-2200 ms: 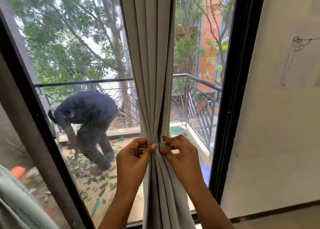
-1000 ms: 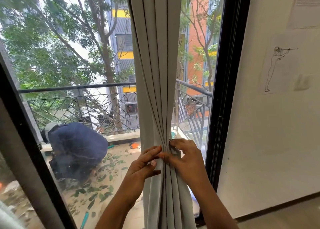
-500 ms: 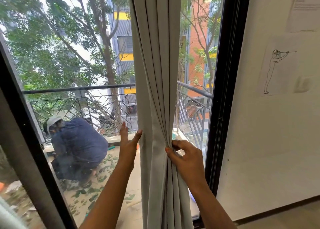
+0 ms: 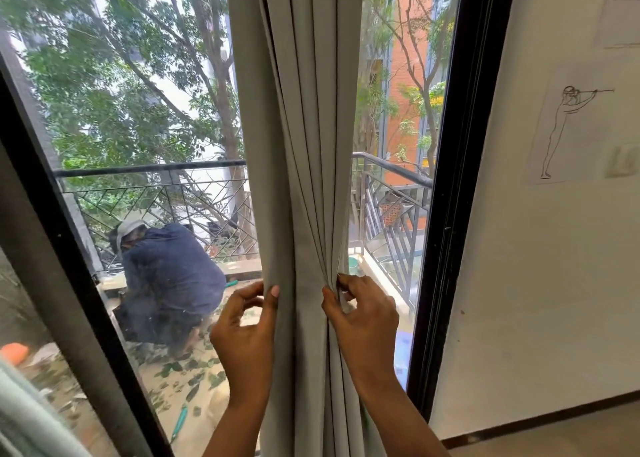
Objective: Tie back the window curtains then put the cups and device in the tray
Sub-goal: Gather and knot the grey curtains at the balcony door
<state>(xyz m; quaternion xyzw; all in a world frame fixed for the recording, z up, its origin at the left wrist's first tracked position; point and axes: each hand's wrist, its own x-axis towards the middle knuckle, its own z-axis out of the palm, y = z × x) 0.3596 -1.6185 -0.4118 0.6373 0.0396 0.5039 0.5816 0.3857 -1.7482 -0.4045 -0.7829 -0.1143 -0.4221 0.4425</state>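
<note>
The pale grey pleated fabric curtain (image 4: 304, 145) hangs between the two hands, its long axis vertical and its folds drawn in to a waist at finger height. Both hands flank that waist about equally close, so wrapping a tie round it looks like the next move (cups, device and tray are nowhere in view). The right hand (image 4: 367, 328) pinches the rightmost folds between thumb and curled forefinger. The left hand (image 4: 242, 339) is half curled, thumb laid on the curtain's left edge; whether its fingers grip cloth I cannot tell.
</note>
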